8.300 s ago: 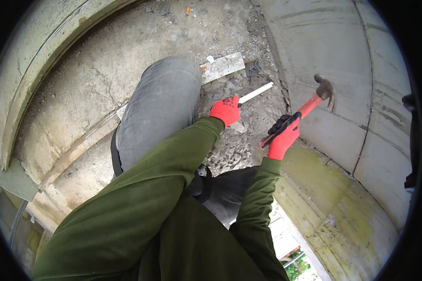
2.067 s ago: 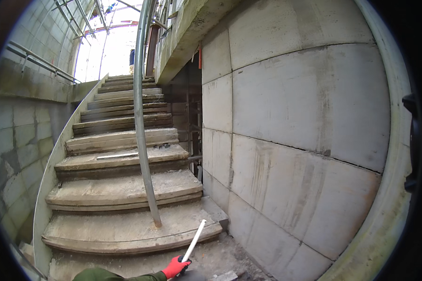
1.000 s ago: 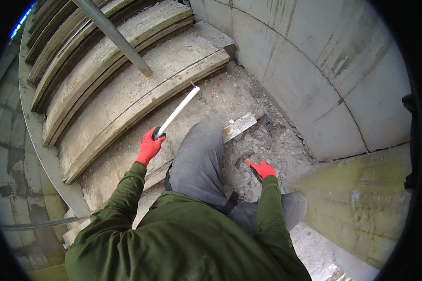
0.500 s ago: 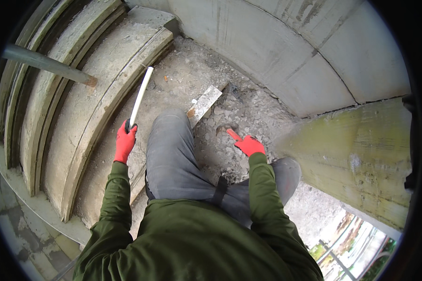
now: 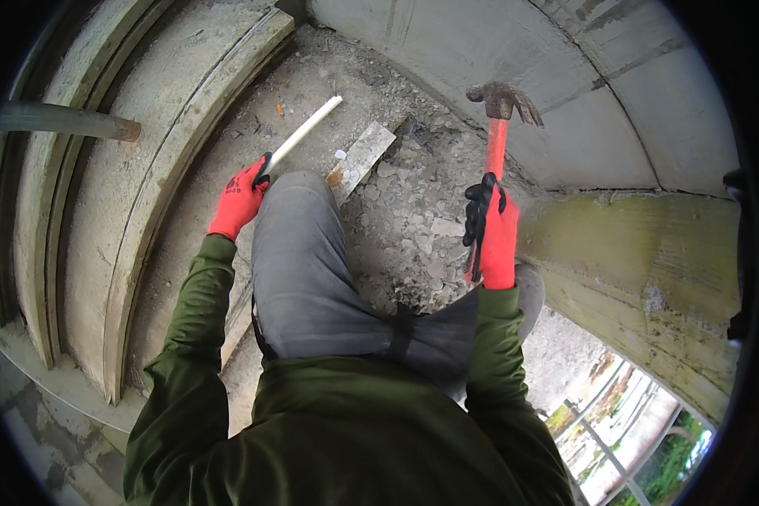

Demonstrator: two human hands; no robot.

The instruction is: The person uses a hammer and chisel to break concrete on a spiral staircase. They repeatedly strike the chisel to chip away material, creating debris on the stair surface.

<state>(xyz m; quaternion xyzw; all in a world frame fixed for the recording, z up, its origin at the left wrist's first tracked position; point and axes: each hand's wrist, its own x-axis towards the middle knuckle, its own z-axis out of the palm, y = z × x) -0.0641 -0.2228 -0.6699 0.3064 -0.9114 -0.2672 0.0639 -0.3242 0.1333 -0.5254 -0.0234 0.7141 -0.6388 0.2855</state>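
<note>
My right hand (image 5: 495, 232), in a red glove with black fingers, is closed around the red handle of a claw hammer (image 5: 497, 143). The hammer stands raised, its rusty dark head in front of the grey wall. In my left hand (image 5: 239, 199), gloved the same way, is a thin white stick (image 5: 306, 132). Closed at its lower end, that hand sits beside my left knee, and the stick slants up to the right above the dusty ground. Whether it is plastic or wood I cannot tell. Broken rubble (image 5: 413, 240) lies between my knees and the wall.
Curved concrete steps (image 5: 173, 143) rise on the left, with a metal pipe (image 5: 67, 121) over them. Grey wall panels (image 5: 557, 101) stand ahead, and a mossy yellowish wall (image 5: 632, 253) closes the right. A flat, crusted board (image 5: 361, 160) lies near my left knee.
My right hand has lifted the hammer up and to the right, from low over the rubble. The stick in my left hand has tilted further right, and that hand has risen slightly.
</note>
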